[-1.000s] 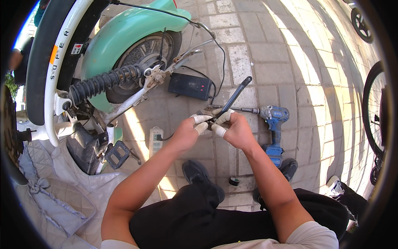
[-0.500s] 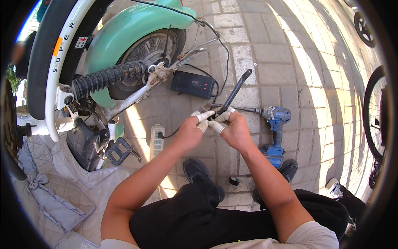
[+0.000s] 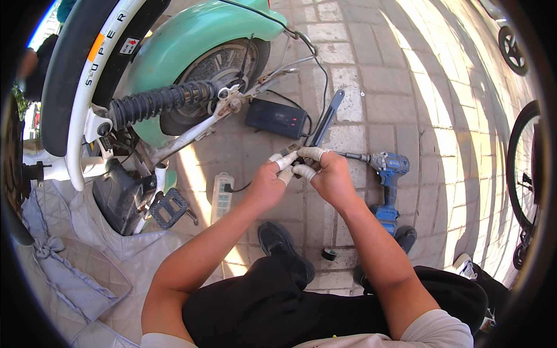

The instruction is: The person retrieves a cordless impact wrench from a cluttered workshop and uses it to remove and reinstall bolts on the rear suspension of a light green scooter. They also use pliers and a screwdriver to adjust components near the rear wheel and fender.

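Both hands meet over the paving in front of me, their fingertips wrapped in white finger covers. My left hand (image 3: 268, 184) pinches the near end of a long black metal bar (image 3: 329, 118) with a bracket at its base. My right hand (image 3: 329, 177) grips the same end from the other side, thumb and forefinger closed. The bar points away and to the right, showing a long groove and a rounded far tip. Fingers hide most of the bracket. Just right of my right hand, a blue cordless impact driver (image 3: 389, 180) stands on the ground with a long socket pointing left.
A mint-green electric scooter (image 3: 200, 35) with a black shock spring (image 3: 165, 103) and a pedal (image 3: 169, 209) fills the left. A black charger (image 3: 275, 118) and a white power strip (image 3: 222, 196) lie nearby. Black tape (image 3: 329, 254) rests by my shoe. Bicycle wheels (image 3: 522, 168) stand far right.
The bar has rolled between my fingers, so its grooved side now faces up, and its tip has swung slightly left and farther away. The whole view has shifted slightly.
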A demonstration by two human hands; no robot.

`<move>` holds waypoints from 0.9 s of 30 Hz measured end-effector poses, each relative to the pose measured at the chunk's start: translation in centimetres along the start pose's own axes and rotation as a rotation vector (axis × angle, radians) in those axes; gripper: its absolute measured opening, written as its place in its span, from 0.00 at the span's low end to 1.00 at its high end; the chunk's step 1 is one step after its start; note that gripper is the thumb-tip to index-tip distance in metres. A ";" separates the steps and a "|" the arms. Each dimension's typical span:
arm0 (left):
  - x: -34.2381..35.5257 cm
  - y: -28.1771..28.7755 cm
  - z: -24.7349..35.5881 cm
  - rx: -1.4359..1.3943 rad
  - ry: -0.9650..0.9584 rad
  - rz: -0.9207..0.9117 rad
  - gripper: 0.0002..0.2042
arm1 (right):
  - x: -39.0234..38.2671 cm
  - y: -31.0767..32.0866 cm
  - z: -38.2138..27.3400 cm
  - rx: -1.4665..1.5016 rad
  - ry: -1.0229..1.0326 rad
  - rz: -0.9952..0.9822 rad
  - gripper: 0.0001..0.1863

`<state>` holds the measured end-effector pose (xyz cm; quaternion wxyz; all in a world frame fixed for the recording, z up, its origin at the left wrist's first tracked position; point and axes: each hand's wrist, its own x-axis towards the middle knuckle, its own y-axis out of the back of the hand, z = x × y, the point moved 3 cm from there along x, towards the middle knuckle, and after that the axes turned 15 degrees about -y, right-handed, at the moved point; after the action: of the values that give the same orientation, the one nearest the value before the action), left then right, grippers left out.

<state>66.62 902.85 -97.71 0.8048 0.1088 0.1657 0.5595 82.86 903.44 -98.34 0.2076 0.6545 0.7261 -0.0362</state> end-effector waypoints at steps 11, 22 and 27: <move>-0.6 -0.4 -0.8 -0.150 -0.031 0.040 0.20 | 0.6 -0.5 1.3 0.312 -0.238 -0.173 0.13; -1.0 -0.3 -1.5 -0.268 0.052 0.102 0.16 | 0.5 -0.6 -0.5 0.237 -0.258 -0.161 0.26; -0.7 0.4 -1.5 -0.147 0.042 0.109 0.13 | 0.9 -0.1 -0.4 0.074 -0.117 -0.179 0.23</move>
<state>65.47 902.29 -98.80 0.7753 0.0463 0.1347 0.6153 82.62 904.39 -98.30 0.2213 0.5909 0.7665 -0.1199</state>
